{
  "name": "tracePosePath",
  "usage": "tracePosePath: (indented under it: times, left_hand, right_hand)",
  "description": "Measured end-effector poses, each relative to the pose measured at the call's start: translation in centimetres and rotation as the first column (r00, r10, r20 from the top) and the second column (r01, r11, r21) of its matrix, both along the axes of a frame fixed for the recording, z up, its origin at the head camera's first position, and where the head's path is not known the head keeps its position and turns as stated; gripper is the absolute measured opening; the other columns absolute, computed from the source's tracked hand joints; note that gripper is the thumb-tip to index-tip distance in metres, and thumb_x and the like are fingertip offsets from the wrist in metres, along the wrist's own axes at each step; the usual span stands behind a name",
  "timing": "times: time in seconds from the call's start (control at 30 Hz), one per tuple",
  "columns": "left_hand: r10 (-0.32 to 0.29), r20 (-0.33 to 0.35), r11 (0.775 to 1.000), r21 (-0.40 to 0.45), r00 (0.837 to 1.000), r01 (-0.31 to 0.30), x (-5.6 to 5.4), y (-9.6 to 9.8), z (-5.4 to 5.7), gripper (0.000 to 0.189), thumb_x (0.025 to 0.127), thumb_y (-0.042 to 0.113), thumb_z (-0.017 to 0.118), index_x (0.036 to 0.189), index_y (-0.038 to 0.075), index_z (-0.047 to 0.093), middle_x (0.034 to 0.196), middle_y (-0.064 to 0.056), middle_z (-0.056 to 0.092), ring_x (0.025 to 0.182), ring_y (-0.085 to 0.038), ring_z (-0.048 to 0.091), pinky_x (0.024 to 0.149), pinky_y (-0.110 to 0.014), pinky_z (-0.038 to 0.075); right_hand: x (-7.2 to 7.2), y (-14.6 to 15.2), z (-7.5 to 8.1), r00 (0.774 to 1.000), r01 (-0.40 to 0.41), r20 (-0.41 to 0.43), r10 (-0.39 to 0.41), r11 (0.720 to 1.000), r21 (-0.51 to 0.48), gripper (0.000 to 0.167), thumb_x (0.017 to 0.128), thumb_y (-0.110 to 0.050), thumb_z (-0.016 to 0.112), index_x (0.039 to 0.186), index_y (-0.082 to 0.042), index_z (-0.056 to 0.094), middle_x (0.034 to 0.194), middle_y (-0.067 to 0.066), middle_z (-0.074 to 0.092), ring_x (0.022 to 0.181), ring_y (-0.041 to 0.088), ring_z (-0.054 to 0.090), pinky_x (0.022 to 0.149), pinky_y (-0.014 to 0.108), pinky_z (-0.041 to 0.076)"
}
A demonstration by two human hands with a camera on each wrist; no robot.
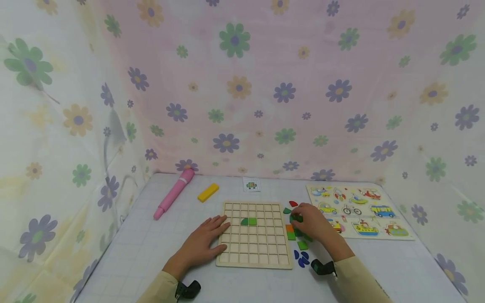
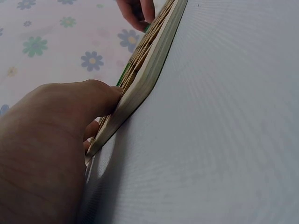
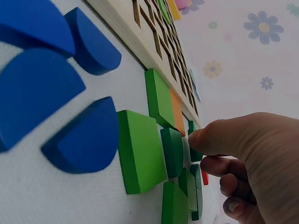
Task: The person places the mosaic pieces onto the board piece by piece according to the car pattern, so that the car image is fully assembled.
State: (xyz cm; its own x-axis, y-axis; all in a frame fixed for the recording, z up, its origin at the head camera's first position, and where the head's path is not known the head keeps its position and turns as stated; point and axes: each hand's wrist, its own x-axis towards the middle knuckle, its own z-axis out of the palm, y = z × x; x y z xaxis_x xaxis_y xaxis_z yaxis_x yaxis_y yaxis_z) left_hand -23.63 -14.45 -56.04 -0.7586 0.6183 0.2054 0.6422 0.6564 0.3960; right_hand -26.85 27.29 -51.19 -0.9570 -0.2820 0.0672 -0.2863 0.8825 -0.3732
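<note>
My left hand rests at the left edge of a wooden grid board, fingers stretched out and the thumb against the rim. In the grid lie a dark green rounded piece and a light green square, side by side. Right of the board, my right hand pinches a dark green piece between thumb and index finger, low among loose pieces. Around it are an orange square, light green squares, a red piece and several blue half-circles.
A puzzle board with vehicle pictures lies beyond my right hand. Behind the grid is a small picture card. A yellow bar and a pink rod with a white band lie at the back left. Flowered cloth surrounds the table.
</note>
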Motion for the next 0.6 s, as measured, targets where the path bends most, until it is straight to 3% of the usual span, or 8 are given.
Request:
tracePosePath:
  times: [0.23,0.6]
  left_hand:
    - [0.002,-0.006,1.0,0.0,1.0,-0.002,0.1,0.0,0.2,0.07,0.104,0.047,0.066,0.165,0.015,0.049,0.174,-0.003,0.037,0.162,-0.026,0.029,0.131,-0.046,0.021]
    - [-0.001,-0.007,1.0,0.012,1.0,0.001,0.1,0.0,0.2,0.07,0.104,0.046,0.067,0.164,0.014,0.051,0.174,-0.004,0.038,0.161,-0.027,0.03,0.131,-0.048,0.023]
  right_hand:
    - [0.1,-0.3,0.3,0.998,0.036,0.045,-0.034,0.999,-0.031,0.031,0.095,-0.019,0.086,0.122,-0.006,0.079,0.106,0.001,0.074,0.094,0.02,0.065,0.094,0.05,0.06]
    - [0.2,-1.1,0.5,1.0,0.012,0.014,-0.012,0.998,-0.067,0.028,0.095,-0.017,0.086,0.12,-0.006,0.08,0.1,-0.001,0.071,0.088,0.018,0.062,0.085,0.042,0.059]
